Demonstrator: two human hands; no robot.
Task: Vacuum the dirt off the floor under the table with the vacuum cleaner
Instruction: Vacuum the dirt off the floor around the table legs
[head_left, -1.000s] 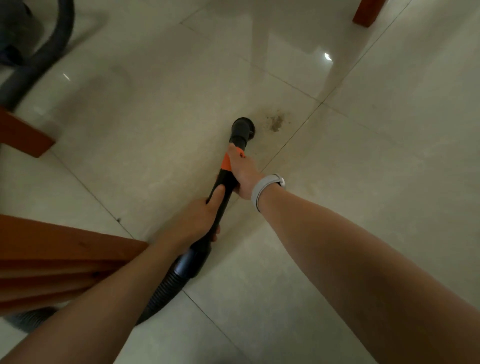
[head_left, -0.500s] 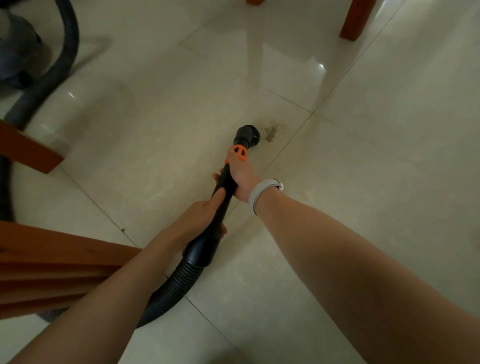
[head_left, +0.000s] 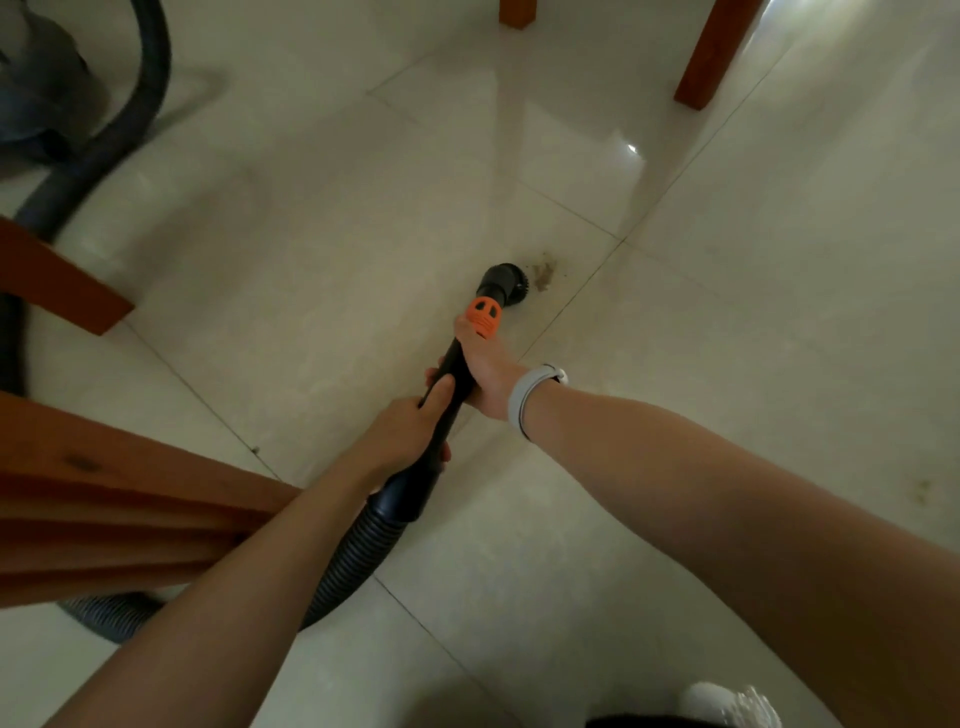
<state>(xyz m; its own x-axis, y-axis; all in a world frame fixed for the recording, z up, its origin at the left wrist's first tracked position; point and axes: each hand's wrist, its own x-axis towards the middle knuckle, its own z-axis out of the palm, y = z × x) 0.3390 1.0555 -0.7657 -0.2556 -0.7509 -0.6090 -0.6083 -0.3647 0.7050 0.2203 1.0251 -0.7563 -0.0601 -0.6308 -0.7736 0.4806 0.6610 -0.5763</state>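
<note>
The floor (head_left: 727, 322) is pale glossy tile cut by thin grout lines, smooth enough to mirror a ceiling light and the red-brown wooden table legs (head_left: 714, 52) that stand on it at the top of the view; more of the same wood, flat-planed and square-edged, juts in from the left (head_left: 104, 499). The vacuum cleaner's grey rounded body (head_left: 41, 98) sits far off at the top left, and its ribbed black hose (head_left: 348, 561) loops round under the wood to the rigid, smooth black wand (head_left: 447, 395) in the middle. The left hand (head_left: 405, 436) wraps its fingers round the wand near the hose cuff, and the right hand (head_left: 483, 374), with a pale band at the wrist, grips it further forward, thumb up against the orange collar (head_left: 484, 317). Ahead of that, the small round brush nozzle (head_left: 501, 283) with short dark bristles rests on or just above the tile, just beside the dirt (head_left: 544, 274), a thin brownish smudge of loose grit beside a grout line. The step in hand seems to be the approach to this patch, which is not yet picked up. The next move calls for sliding the nozzle a little to the right over the grit, bristles flat to the tile.
</note>
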